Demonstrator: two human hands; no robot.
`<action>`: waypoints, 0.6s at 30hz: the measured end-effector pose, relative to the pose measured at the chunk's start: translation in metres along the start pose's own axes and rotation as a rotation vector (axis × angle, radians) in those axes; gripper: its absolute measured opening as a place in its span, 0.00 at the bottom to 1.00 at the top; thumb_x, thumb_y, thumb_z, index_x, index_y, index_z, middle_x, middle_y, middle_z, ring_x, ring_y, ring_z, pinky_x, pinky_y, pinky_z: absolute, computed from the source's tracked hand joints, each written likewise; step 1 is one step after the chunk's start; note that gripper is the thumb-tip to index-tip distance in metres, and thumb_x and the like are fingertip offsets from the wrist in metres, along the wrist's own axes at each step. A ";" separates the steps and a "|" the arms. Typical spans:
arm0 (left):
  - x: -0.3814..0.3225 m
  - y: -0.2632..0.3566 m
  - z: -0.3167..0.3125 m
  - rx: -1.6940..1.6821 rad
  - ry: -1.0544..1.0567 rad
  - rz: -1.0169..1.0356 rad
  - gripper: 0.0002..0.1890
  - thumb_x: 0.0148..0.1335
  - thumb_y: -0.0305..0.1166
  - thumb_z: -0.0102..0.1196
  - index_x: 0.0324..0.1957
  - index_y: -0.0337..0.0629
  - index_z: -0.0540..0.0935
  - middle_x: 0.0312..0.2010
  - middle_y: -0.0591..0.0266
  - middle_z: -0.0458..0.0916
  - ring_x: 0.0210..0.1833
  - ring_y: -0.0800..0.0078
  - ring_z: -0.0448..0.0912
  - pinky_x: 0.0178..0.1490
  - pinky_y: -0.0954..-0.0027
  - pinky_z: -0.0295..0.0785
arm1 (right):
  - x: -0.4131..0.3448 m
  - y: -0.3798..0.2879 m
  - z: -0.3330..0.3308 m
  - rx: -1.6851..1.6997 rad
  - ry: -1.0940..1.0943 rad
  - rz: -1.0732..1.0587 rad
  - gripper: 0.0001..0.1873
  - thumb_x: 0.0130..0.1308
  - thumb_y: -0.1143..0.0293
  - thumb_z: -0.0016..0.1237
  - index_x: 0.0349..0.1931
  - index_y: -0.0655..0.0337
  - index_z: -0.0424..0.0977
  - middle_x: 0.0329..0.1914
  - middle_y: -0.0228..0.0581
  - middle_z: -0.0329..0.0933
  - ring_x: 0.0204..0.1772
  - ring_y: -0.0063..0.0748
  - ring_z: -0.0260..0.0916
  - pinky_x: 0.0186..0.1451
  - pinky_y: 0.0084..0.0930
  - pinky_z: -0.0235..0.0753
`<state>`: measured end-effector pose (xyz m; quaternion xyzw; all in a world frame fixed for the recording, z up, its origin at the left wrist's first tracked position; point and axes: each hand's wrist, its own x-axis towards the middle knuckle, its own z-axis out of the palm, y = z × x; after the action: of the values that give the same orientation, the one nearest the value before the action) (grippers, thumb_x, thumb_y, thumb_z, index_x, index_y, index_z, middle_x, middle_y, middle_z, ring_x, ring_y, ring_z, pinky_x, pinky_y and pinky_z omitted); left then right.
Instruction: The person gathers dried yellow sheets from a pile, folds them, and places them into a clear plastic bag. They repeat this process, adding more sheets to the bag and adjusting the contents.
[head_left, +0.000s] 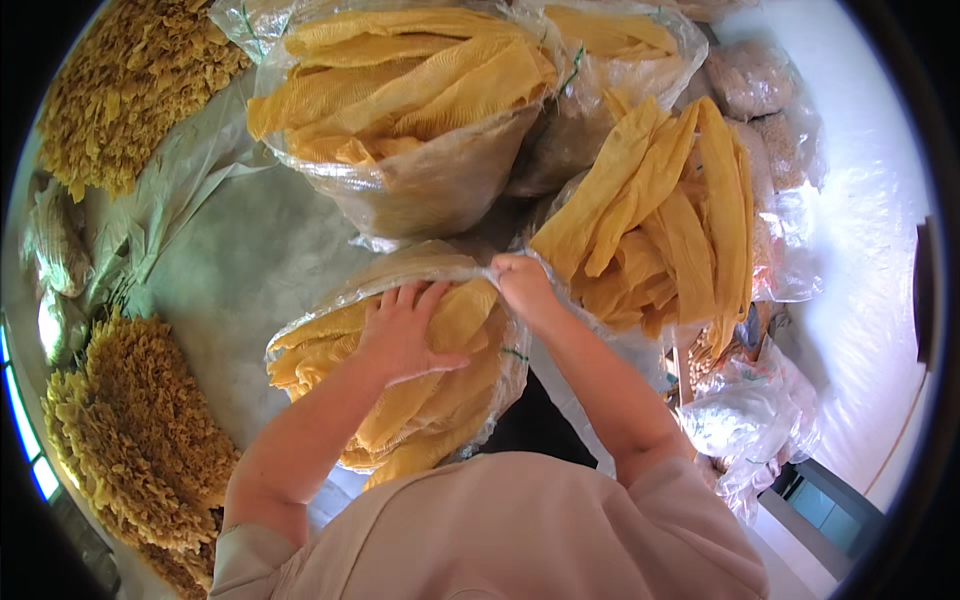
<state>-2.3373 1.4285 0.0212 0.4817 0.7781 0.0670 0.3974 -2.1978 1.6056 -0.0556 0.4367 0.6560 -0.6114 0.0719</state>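
A clear plastic bag (352, 283) stands in front of me, filled with long, flat, yellow dried strips (405, 409) with a ribbed surface. My left hand (405, 337) lies on the strips at the bag's mouth, its fingers spread and pointing to the far rim. At the far right of the mouth, my right hand (517, 281) is closed on the bag's gathered plastic rim. A green tie shows on the bag's right side. Just right of my right hand, more yellow strips (637, 225) hang folded over another bag.
A large open bag of yellow strips (420, 90) stands beyond, beside another filled bag (615, 67). Heaps of frilly yellow-brown dried pieces (142, 435) lie at the left and upper left (135, 90). Several plastic bags (750, 412) sit along the right, near a white wall.
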 end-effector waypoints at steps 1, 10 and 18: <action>-0.008 0.003 0.007 0.035 -0.025 -0.005 0.59 0.42 0.72 0.64 0.73 0.51 0.61 0.70 0.47 0.60 0.72 0.43 0.58 0.73 0.42 0.53 | -0.026 -0.004 0.000 -0.083 -0.002 -0.090 0.06 0.59 0.74 0.43 0.27 0.63 0.73 0.23 0.50 0.72 0.28 0.48 0.69 0.34 0.39 0.68; -0.001 0.018 0.091 0.091 -0.301 0.016 0.52 0.45 0.70 0.63 0.68 0.49 0.70 0.69 0.47 0.63 0.73 0.48 0.60 0.73 0.49 0.55 | -0.120 0.014 0.017 -0.135 -0.061 -0.208 0.03 0.53 0.83 0.36 0.24 0.66 0.64 0.21 0.52 0.57 0.23 0.45 0.55 0.28 0.33 0.63; -0.004 0.004 0.111 -0.022 0.020 0.012 0.54 0.39 0.65 0.70 0.66 0.44 0.68 0.66 0.47 0.66 0.68 0.46 0.65 0.69 0.45 0.59 | -0.104 0.040 0.001 -0.124 -0.055 -0.232 0.04 0.57 0.79 0.42 0.31 0.62 0.71 0.21 0.46 0.68 0.26 0.48 0.68 0.32 0.34 0.69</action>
<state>-2.2583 1.3964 -0.0499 0.4812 0.7785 0.0827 0.3944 -2.1082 1.5492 -0.0199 0.3358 0.7364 -0.5856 0.0456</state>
